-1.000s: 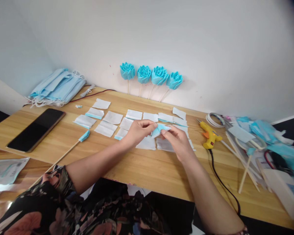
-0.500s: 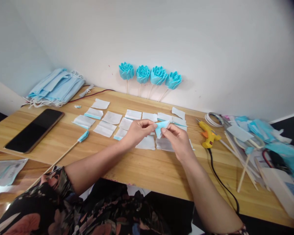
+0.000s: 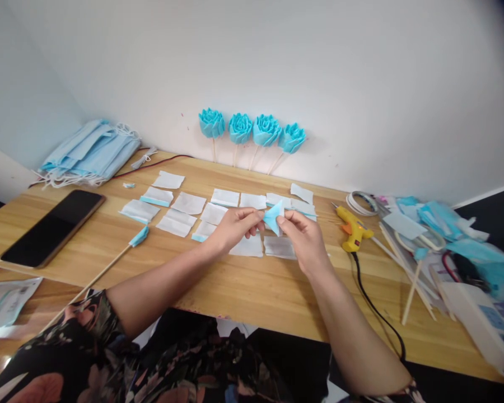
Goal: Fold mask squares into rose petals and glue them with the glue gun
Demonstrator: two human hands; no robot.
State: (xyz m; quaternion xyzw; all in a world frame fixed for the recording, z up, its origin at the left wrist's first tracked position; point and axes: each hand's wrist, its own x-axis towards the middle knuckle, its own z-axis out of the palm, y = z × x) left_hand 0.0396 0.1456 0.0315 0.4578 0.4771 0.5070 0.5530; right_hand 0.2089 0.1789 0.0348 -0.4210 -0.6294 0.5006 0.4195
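Observation:
A small folded piece of light blue mask fabric (image 3: 274,216) is pinched between my two hands above the table. My left hand (image 3: 238,228) grips its left corner between thumb and fingers. On the other side, my right hand (image 3: 303,238) pinches the right edge, where a white face shows. Below and around the hands lie several cut white pieces (image 3: 189,202), some with a blue folded edge. To the left, a thin wooden stick (image 3: 101,272) carries a blue wrapped tip (image 3: 139,236).
Several blue fabric roses (image 3: 240,129) on sticks lean against the wall. A stack of masks (image 3: 93,152) and a phone (image 3: 52,228) lie left. On the right are a yellow glue gun (image 3: 353,228) with its cord, a tape roll (image 3: 362,203) and a pile of mask scraps (image 3: 453,224).
The blue piece has turned between my fingers, its point now facing up and its right edge more upright. Both hands stay close together. The whole view has shifted slightly.

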